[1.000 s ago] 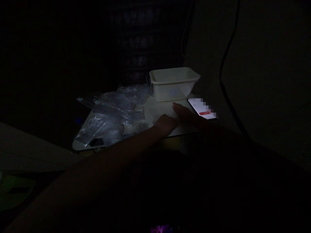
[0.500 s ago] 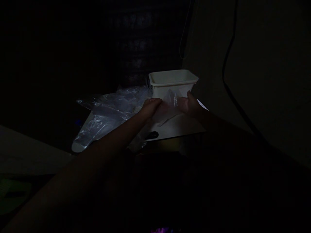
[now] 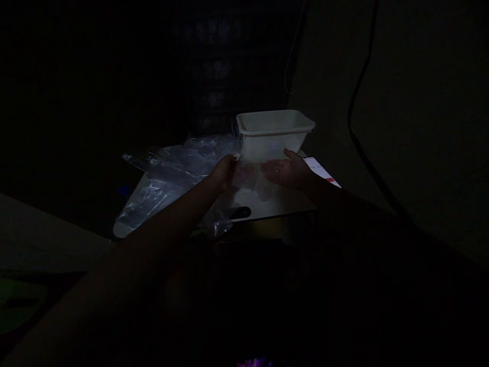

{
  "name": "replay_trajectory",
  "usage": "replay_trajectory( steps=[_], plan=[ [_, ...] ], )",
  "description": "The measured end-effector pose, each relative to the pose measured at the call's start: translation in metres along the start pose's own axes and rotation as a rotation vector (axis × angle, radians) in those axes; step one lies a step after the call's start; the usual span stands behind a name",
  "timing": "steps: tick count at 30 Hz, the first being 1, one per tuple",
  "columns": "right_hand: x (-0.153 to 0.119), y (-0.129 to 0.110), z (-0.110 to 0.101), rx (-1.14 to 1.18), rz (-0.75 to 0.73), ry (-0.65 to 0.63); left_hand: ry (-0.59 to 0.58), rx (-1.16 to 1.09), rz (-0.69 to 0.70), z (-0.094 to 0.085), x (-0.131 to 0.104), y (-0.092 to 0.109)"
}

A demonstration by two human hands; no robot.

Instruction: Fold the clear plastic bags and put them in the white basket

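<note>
Between my two hands is a clear plastic bag [image 3: 250, 176], thin and see-through, above the front of a small white table [image 3: 275, 201]. My left hand [image 3: 223, 172] is closed on the bag's left side, thumb on top. My right hand [image 3: 286, 172] is open at the bag's right side, its thumb raised and its fingers stretched out to the left. The fingers show hazily through the plastic; whether they are inside or behind it I cannot tell. More clear plastic bags [image 3: 171, 165] lie in a loose heap left of my hands.
A white rectangular plastic tub [image 3: 275, 145] stands just behind my hands, with a dark clip on its left end. A phone with a lit screen [image 3: 321, 171] is by my right wrist. The table has a dark oval handle hole [image 3: 242, 212]. A dark cable [image 3: 357, 137] hangs at the right.
My left hand has shifted a little left, and my right hand a little left and down. The bag between them hangs lower and flatter. More of the phone shows.
</note>
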State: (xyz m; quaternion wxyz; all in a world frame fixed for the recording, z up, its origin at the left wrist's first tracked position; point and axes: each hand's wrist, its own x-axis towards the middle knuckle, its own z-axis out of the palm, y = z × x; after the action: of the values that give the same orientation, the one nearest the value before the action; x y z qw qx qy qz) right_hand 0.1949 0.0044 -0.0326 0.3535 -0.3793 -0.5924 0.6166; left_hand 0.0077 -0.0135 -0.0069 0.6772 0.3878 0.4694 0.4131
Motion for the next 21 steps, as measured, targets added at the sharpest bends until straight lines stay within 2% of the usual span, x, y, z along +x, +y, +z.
replay_trajectory(
  steps=[3,5,9,15,17,21],
  plan=[
    [-0.001,0.001,-0.001,-0.080,0.007,0.012,-0.070,-0.036,-0.137,0.000,-0.002,-0.001],
    [-0.001,0.002,0.000,-0.092,0.019,-0.003,-0.058,-0.008,-0.168,0.002,-0.002,-0.004],
    [-0.001,0.001,0.000,-0.124,0.017,-0.042,0.047,0.059,-0.172,0.005,0.001,-0.009],
    [-0.003,0.004,-0.007,-0.128,-0.015,0.015,0.101,0.049,-0.151,0.001,0.002,-0.010],
    [-0.002,0.007,-0.010,-0.190,-0.061,0.036,0.108,0.051,-0.152,-0.003,0.004,-0.011],
    [0.001,0.015,-0.012,-0.498,-0.265,0.146,0.103,0.041,-0.113,-0.009,0.007,-0.013]
  ],
)
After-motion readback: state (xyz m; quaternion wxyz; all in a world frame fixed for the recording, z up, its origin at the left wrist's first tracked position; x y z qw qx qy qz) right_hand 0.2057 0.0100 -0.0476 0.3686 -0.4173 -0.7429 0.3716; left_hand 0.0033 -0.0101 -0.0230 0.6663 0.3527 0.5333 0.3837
